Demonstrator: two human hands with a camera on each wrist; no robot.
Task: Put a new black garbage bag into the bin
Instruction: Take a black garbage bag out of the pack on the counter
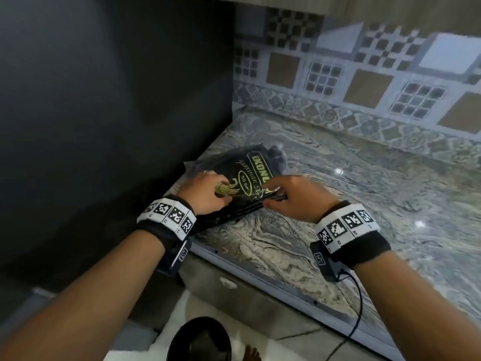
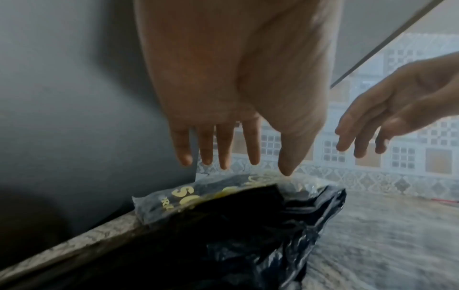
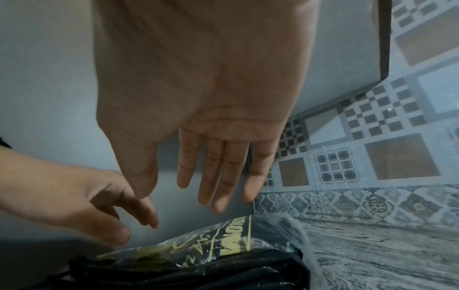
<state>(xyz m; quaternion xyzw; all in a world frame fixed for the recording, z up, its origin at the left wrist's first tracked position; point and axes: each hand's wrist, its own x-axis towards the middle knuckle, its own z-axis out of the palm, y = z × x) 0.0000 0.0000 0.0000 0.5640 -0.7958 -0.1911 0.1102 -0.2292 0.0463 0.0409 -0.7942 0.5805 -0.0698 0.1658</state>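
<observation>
I am at the first step, getting a bag out of the pack of black garbage bags, which lies on the marble counter at its left end, against the dark panel. The wrist views show my left hand with fingers spread and straight above the pack, and my right hand flat, its fingers straight and close together, holding nothing. From the head view both hands sit low over the near end of the pack; I cannot tell whether they touch it. The bin waits on the floor below the counter edge. Next, I judge, I must pin the pack with one hand, find its open end and pinch a single bag free without dragging out several.
</observation>
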